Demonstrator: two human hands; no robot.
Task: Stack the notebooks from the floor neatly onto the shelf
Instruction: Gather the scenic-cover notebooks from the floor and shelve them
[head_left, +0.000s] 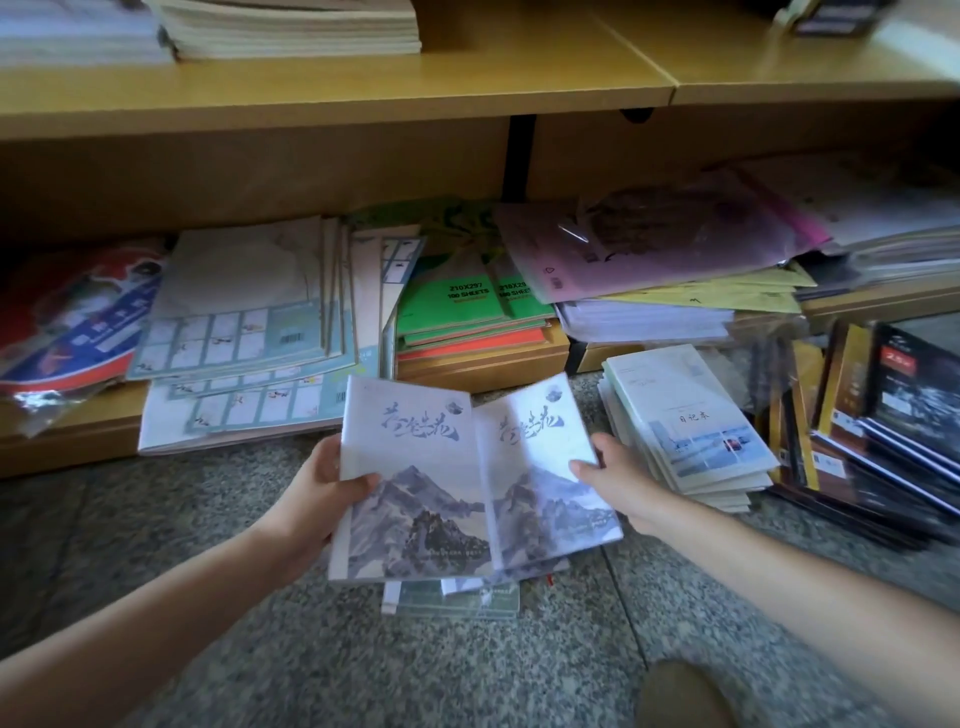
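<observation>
Two matching notebooks with mountain covers are held side by side just above the grey speckled floor (467, 675), in front of the lower shelf (88, 431). The left notebook (415, 483) is gripped at its left edge by the left hand (317, 499), the thumb laid on the cover and the fingers (328, 457) curled behind, so that they are clamped on it; the right notebook (540, 467) is gripped at its right edge by the right hand (623, 483), thumb pressed on the cover, the other fingers hidden beneath it; the inner edges of the two covers meet in the middle.

A small pile of notebooks (452, 597) is seen on the floor directly under the held pair; a stack of pale diaries (691, 431) is set on the floor just beside the right hand.

The lower shelf is loaded with pale green copybooks (244, 312), green pads (467, 301) and pink packets (649, 249); on the upper shelf (363, 88) a stack of paper (291, 26) is kept at the left.
</observation>
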